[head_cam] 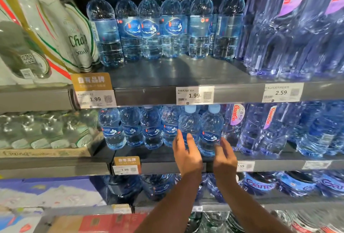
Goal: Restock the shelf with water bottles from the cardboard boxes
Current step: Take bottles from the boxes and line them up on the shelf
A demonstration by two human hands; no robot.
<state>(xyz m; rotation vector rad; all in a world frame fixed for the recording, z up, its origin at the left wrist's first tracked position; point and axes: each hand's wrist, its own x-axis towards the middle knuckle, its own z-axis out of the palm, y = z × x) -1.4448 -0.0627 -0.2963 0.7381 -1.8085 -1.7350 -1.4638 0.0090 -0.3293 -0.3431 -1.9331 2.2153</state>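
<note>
Two blue-capped water bottles stand side by side at the front of the middle shelf (163, 159). My left hand (187, 152) reaches up to the left bottle (189, 121), fingers along its left side and thumb across its front, loosely spread. My right hand (224, 155) mirrors it at the right bottle (212, 122), fingers at the bottle's right edge. Neither hand plainly wraps its bottle. Behind and to the left stands a row of the same water bottles (130, 126). The upper shelf (167, 76) carries several more (171, 24), set back from its bare front strip.
Tall Ganten bottles (290, 27) fill the right side of each shelf. White soda-water packs (55, 33) sit upper left, and a cardboard tray of clear bottles (44, 135) middle left. Price tags (194, 95) line the shelf edges. A lower shelf holds more bottles (158, 186).
</note>
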